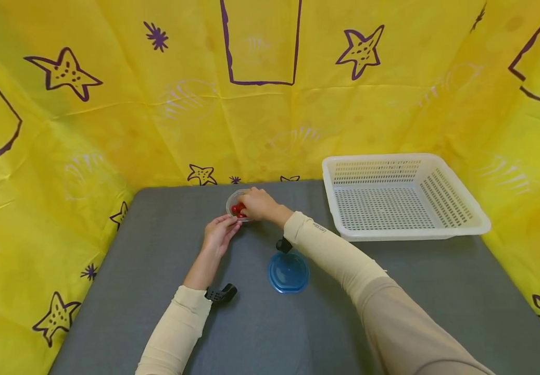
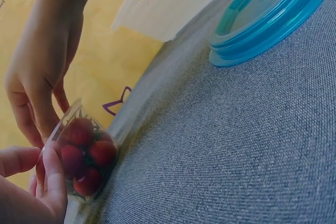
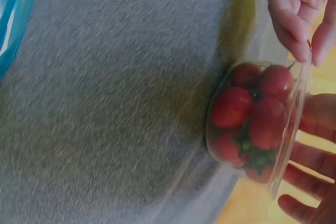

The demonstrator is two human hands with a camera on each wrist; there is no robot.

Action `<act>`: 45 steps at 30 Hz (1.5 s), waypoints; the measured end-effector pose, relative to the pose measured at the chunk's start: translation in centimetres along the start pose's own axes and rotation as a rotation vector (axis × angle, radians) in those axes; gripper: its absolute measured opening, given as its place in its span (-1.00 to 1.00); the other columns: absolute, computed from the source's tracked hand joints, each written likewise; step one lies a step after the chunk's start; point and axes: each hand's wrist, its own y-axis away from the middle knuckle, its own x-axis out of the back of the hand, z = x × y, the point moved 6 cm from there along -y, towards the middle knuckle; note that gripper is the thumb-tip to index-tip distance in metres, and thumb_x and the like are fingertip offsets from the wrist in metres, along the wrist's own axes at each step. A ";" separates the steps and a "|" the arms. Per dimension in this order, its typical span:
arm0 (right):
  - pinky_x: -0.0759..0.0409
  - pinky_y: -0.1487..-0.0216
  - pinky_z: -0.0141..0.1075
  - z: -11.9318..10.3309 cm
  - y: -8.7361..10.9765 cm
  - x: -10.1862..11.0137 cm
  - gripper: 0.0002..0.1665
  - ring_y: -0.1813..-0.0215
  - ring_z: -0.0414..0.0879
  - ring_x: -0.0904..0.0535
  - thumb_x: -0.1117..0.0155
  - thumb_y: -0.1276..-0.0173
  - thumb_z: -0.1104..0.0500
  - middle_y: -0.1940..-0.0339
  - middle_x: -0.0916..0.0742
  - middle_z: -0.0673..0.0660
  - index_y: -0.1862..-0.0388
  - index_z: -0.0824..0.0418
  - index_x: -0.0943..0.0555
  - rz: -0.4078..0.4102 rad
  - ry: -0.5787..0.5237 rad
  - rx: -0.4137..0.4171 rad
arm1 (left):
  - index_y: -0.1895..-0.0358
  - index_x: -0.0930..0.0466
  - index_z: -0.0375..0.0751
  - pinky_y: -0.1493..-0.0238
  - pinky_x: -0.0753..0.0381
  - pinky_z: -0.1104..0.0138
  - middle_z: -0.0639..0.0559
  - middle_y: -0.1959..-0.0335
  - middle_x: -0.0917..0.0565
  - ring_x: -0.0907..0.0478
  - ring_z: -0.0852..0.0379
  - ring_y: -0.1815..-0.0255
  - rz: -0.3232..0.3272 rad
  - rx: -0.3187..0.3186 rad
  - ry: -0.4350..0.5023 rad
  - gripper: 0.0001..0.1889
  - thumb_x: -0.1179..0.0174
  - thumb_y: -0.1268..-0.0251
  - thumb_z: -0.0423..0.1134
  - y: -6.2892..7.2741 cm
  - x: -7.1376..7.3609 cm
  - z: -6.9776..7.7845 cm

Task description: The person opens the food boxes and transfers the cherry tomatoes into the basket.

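A clear round plastic container point(image 1: 228, 203) stands at the far side of the table, holding several red cherry tomatoes point(image 3: 232, 107) with green stems. My left hand point(image 1: 218, 232) pinches its near rim between thumb and fingers. From the right, my right hand point(image 1: 259, 203) reaches over the mouth of the container. In the right wrist view its fingers point(image 3: 310, 183) are spread apart and lightly bent at the rim, the tips partly hidden behind the edge. The tomatoes point(image 2: 87, 157) show through the wall in the left wrist view too.
A round blue lid point(image 1: 288, 272) lies on the grey table point(image 1: 255, 323), nearer to me than the container and below my right forearm. To the right stands a white perforated basket point(image 1: 405, 233). Yellow patterned cloth point(image 1: 260, 125) hangs behind and along both sides.
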 end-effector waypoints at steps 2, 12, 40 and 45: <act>-0.53 -0.02 -0.18 0.0 0.0 -0.1 -0.68 0.04 0.01 -0.50 -0.22 -0.40 0.02 0.08 -0.73 0.08 -0.05 0.12 -0.65 -0.001 -0.005 -0.024 | 0.12 -0.36 -0.23 0.28 -0.68 0.51 0.13 0.52 -0.65 -0.67 0.29 0.47 0.002 -0.002 -0.003 -0.85 -0.12 -0.36 -0.46 0.1 0.0 0.0; -0.48 0.03 -0.19 0.6 -0.3 -0.5 -0.72 0.10 -0.01 -0.45 -0.23 -0.39 0.06 0.15 -0.75 0.07 0.01 0.10 -0.69 0.053 -0.026 -0.101 | 0.14 -0.36 -0.23 0.29 -0.69 0.50 0.13 0.55 -0.66 -0.67 0.29 0.48 -0.005 -0.012 -0.003 -0.84 -0.12 -0.35 -0.47 0.1 -0.3 -0.1; -0.64 0.00 -0.27 1.0 0.3 1.0 -0.61 0.10 -0.02 -0.55 -0.32 -0.34 0.10 0.07 -0.64 0.17 -0.11 0.20 -0.61 0.062 -0.216 -0.047 | -0.02 -0.36 -0.33 0.23 -0.69 0.49 0.12 0.50 -0.65 -0.67 0.28 0.44 0.018 -0.002 -0.039 -0.77 -0.12 -0.37 -0.44 0.3 0.0 0.1; -0.66 -0.03 -0.28 1.3 0.4 1.4 -0.60 0.07 -0.03 -0.57 -0.32 -0.34 0.10 0.02 -0.64 0.17 -0.12 0.21 -0.61 0.058 -0.219 -0.054 | 0.01 -0.37 -0.30 0.23 -0.69 0.49 0.12 0.51 -0.64 -0.67 0.28 0.44 0.027 0.010 -0.034 -0.78 -0.13 -0.36 -0.44 0.2 0.0 0.1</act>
